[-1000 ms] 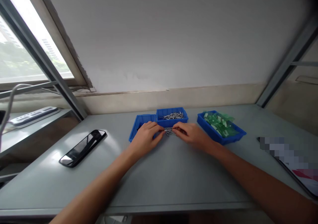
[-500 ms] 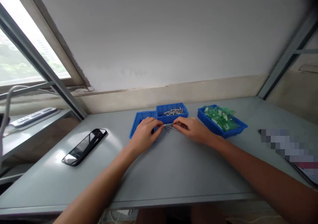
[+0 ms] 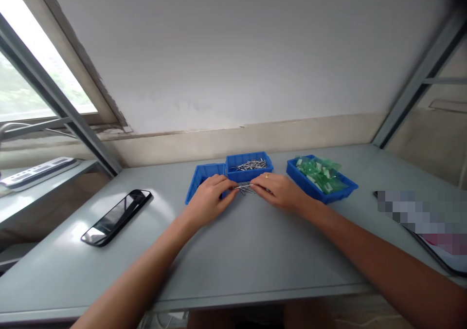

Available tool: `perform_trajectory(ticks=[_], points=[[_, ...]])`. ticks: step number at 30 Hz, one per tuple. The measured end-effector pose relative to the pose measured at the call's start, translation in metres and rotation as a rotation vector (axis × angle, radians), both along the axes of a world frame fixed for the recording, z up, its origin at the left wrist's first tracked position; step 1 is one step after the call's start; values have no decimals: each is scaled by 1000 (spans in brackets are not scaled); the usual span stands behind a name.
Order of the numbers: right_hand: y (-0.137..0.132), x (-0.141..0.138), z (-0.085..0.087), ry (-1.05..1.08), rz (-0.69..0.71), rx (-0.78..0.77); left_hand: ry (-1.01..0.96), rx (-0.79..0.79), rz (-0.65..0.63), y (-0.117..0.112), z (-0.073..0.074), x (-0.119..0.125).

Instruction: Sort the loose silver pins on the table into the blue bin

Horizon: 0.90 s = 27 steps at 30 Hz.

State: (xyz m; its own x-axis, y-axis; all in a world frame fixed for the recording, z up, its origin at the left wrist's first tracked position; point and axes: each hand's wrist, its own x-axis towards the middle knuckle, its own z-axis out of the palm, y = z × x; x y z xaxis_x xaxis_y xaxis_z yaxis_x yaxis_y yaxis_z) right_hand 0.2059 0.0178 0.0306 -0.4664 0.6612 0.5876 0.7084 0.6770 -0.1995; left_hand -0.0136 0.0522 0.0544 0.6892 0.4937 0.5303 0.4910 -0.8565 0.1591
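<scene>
My left hand (image 3: 209, 195) is closed, its thumb and fingertips pinching one end of a thin silver metal pin (image 3: 242, 186). At the other end my right hand (image 3: 279, 191), wearing a ring, pinches it too, so the pin lies level between them. Its exact kind is too small to tell. Just beneath, several loose similar pins (image 3: 247, 191) lie on the table. Behind the hands stands a blue bin (image 3: 248, 175) with many such pins. My left hand partly covers another blue bin (image 3: 199, 177), whose contents I cannot make out.
Right of the hands, a blue bin (image 3: 330, 197) holds green plastic packets (image 3: 323, 173). A black phone (image 3: 116, 218) lies on the left of the grey table (image 3: 255, 256). A flat dark-edged item (image 3: 419, 222), blurred out, lies far right. A power strip (image 3: 40, 173) rests on the left ledge.
The view has shifted slightly, moving everything a little left. Both hands have come slightly lower, nearer to me, still with the pin between them. The bins stay put.
</scene>
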Motion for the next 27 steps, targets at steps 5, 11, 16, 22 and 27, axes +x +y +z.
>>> perform_trajectory(ticks=[5,11,16,22,27], points=[[-3,-2,3,34,7,-5,0,-10,0,0,0,-2],[-5,-4,4,13,3,25,-8,8,-59,0,-2,-2],[-3,-3,1,-22,11,14,-68,-5,-54,-2,-2,0],[-4,-9,-3,-116,72,52,-173,-153,-157,-15,5,6],[-8,-13,1,-102,90,64,-234,-295,-194,-22,8,10]])
